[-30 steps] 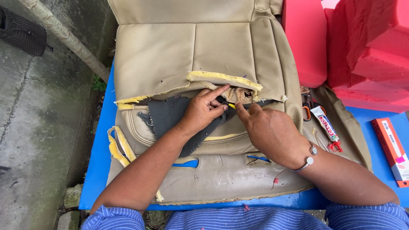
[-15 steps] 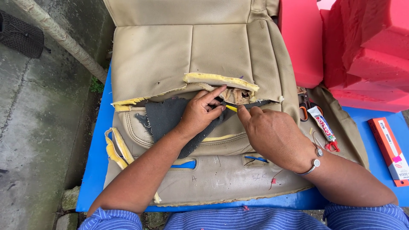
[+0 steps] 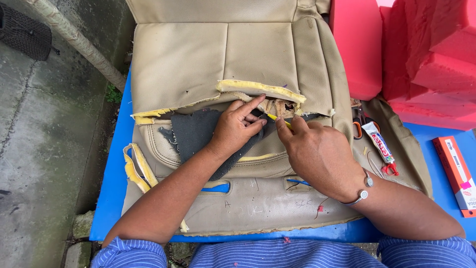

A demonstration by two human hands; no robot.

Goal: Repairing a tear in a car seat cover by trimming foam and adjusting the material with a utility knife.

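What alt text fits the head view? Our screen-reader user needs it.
Two hands work at a torn seam of a beige seat cover on a blue table: the left hand presses grey fabric, the right hand holds a thin yellow tool. Pink foam blocks lie alongside.

pink foam blocks (image 3: pixel 426 54) crowding right, glue tube (image 3: pixel 379 144) beside

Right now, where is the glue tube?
In the head view, the glue tube lies on the beige seat cover to the right of the right hand, beside the orange-handled scissors and below the pink foam blocks.
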